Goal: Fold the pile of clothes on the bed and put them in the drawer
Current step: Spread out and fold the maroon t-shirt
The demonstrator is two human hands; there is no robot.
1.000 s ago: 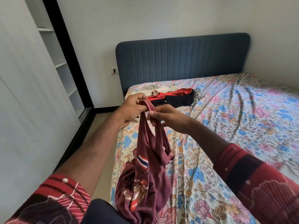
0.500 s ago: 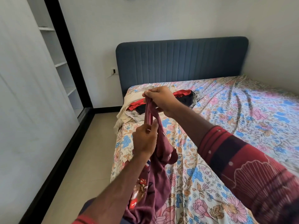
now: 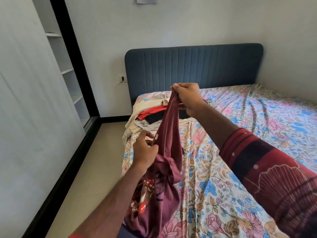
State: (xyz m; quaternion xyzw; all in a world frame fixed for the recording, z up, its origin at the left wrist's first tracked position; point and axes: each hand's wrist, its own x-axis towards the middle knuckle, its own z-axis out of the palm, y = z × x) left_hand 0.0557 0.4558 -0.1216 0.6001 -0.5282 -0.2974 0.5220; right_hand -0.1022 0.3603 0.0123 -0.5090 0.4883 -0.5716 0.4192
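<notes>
The right hand [image 3: 187, 97] pinches the top of a maroon T-shirt [image 3: 169, 134] and holds it up high, above the left side of the bed [image 3: 257, 134]. The left hand [image 3: 145, 150] has slid down since a moment ago. Before, both hands were together at the top of the shirt. Now the left hand is lower, and its fingers pinch the shirt's edge near a small white tag. The cloth between the two hands is pulled long and tight.

The bottom of the shirt is bunched up, with a printed picture on it, and hangs by the bed's near left edge. It looks like the person is finding the edges to shake the shirt flat, so the folding of this shirt has only just begun.

The pile of clothes [image 3: 151, 115] sits at the bed's far left corner, by the blue headboard [image 3: 193, 66]. It is beige, red and dark, and not yet folded. No drawer shows here.
</notes>
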